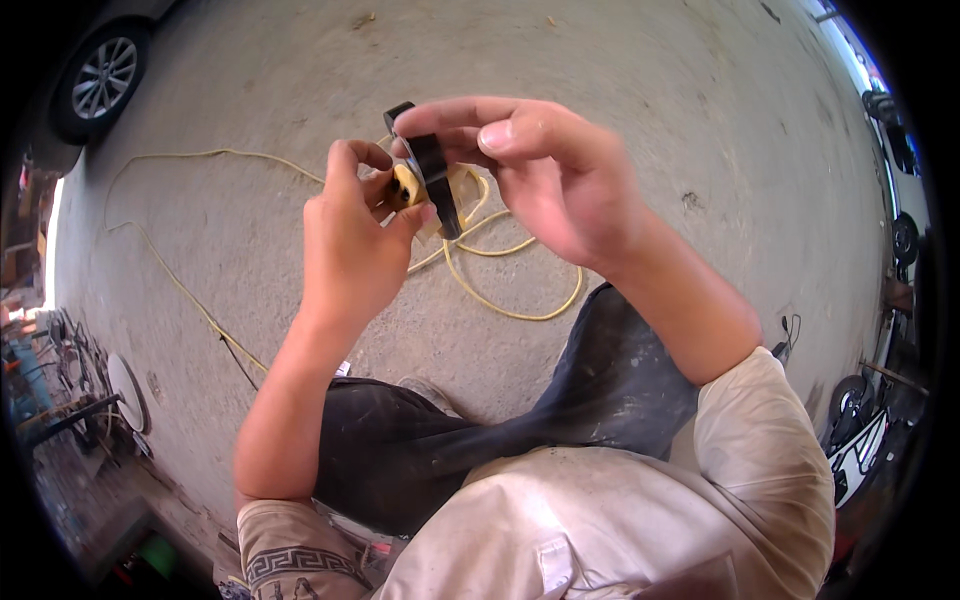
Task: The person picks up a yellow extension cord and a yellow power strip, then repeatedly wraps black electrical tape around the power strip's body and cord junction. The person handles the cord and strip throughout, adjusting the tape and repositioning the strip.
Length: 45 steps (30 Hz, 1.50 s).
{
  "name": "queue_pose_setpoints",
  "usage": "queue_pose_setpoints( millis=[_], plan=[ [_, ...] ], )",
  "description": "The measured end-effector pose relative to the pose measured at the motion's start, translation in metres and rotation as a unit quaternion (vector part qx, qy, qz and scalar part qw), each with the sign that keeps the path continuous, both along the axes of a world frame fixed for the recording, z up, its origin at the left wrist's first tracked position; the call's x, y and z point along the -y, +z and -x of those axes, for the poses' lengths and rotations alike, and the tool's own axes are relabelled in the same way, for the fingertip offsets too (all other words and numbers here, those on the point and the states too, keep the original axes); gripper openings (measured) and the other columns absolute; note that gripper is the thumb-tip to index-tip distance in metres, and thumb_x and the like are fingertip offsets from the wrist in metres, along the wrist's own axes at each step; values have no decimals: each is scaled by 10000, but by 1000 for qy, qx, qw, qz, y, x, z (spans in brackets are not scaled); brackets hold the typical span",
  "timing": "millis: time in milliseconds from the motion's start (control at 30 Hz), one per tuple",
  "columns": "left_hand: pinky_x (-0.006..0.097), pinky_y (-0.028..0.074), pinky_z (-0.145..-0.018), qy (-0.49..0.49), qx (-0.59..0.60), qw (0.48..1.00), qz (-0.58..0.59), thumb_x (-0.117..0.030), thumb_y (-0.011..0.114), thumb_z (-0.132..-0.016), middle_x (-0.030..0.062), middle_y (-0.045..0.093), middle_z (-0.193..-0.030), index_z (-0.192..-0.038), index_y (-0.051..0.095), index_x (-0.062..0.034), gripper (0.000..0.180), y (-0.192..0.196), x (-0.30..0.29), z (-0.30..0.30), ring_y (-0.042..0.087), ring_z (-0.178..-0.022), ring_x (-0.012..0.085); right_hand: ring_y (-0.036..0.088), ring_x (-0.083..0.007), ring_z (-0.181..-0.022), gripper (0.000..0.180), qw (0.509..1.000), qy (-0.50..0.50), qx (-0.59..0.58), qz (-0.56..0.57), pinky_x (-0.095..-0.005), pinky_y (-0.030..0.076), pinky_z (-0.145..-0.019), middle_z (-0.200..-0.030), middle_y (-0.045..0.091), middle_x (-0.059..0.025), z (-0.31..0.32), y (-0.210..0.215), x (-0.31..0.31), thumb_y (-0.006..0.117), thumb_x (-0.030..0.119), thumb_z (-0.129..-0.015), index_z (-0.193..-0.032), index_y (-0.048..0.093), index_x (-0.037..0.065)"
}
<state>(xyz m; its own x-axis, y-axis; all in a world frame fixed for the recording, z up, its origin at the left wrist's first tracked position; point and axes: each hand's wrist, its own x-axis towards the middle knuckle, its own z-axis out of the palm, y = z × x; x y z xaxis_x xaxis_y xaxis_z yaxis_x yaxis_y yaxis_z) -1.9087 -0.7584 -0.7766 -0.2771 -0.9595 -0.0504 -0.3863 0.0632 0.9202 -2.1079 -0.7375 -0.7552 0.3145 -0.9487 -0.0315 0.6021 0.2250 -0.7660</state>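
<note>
In front of me, my left hand [350,235] is closed on a small yellow piece [406,186] with a dark opening in it, pinched between thumb and fingers. Against its right side stands a black, band-like piece [428,160], tilted, whose exact kind I cannot make out. Over the top of that black piece reaches my right hand [560,170], fingers stretched out and apart from the thumb. Its fingertips are at or against the black piece; actual contact is hard to tell. Behind both hands a thin yellow hose or cord [510,312] lies looped on the concrete floor.
A car wheel [104,78] stands at the far left. Clutter with a round pale disc [127,392] lies along the left edge. Wheeled items, one white and black [860,455], line the right side. My dark-trousered knees [620,370] are bent below my hands.
</note>
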Motion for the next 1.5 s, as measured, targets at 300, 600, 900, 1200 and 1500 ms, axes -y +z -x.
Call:
queue_pose_setpoints(
  millis=[300,600,900,1200,1500],
  plan=[
    [340,605,-874,36,-175,983,-37,66,780,-864,280,725,-1082,-1146,408,48,466,1,43,-31,722,-990,235,532,-112,-897,289,955,-62,-273,102,-274,451,-794,-950,638,-47,-21,-3,-25,729,233,-947,-1084,593,18],
    [376,560,-969,81,-304,948,-53,25,766,-903,238,734,-1079,-1131,398,-39,437,8,55,-59,718,-991,232,582,-254,-790,310,774,-151,-599,135,-401,453,-812,-780,682,-112,-23,-15,-21,749,252,-914,-1094,619,35],
    [289,605,-874,21,-369,925,-87,16,707,-939,136,721,-1072,-1188,439,-60,373,2,61,-74,728,-969,183,561,-260,-757,188,790,-132,-585,130,-377,422,-841,-701,638,-80,-16,-15,-11,757,298,-888,-987,790,142],
    [313,626,-883,-71,-414,870,-256,-95,626,-1017,136,720,-1146,-1330,521,18,349,-32,66,-73,743,-994,210,493,-193,-813,228,780,-30,-540,314,-360,416,-816,-712,542,-23,8,-21,-4,817,347,-861,-897,838,123],
    [316,610,-819,-66,-377,824,-417,-453,520,-1072,54,730,-1125,-1277,625,-98,423,-30,45,-45,719,-932,175,633,-139,-833,246,908,-2,-400,120,-309,484,-742,-830,689,-47,15,-16,0,807,267,-907,-965,815,29]
  ],
)
